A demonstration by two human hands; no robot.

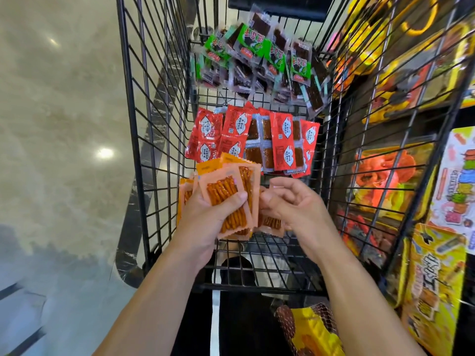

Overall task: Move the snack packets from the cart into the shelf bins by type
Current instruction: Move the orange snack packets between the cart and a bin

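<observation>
Fingers (237, 199) of left hand (203, 214) clasp orange packets (223, 191), print unreadable; right hand (290, 204) fingers curl loosely, empty.

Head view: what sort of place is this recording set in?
Most likely a shop's snack aisle. A wire rack holds green packets, red packets and orange packets sorted by type, packaged goods are stacked on the right, and the floor is glossy.

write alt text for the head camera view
A left hand grips a stack of orange packets over a black wire bin, the right hand close beside it. Beyond lie red packets and green packets.
</observation>
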